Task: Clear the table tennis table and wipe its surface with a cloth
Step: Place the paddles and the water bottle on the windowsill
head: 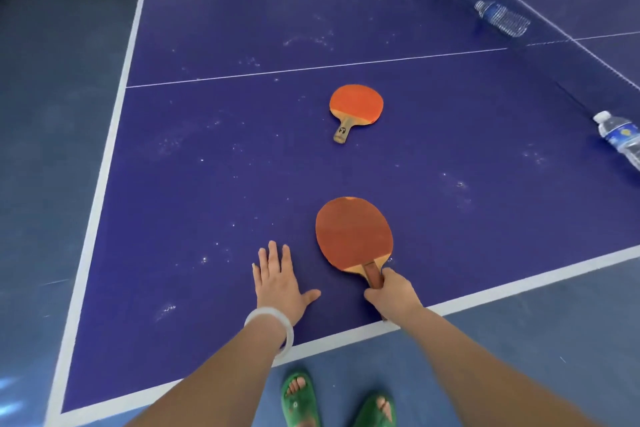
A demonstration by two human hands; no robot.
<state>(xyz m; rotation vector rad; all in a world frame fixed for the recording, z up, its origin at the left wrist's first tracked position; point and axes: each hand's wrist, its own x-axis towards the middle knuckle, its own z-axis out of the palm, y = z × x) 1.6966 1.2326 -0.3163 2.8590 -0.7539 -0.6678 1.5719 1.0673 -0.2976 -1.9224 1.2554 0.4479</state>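
Lifting the near paddle [353,232] straight up should suit: the right grip [393,291] clasps its handle. The left grip [280,284] rests released on the tabletop [207,156].

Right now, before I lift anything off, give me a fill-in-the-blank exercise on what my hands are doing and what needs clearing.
1. The right hand grips the near paddle by its ____.
2. The left hand lies flat on the table tennis table and holds ____.
3. By the net lie ____ plastic water bottles, both on their sides.

Missing words: handle; nothing; two.
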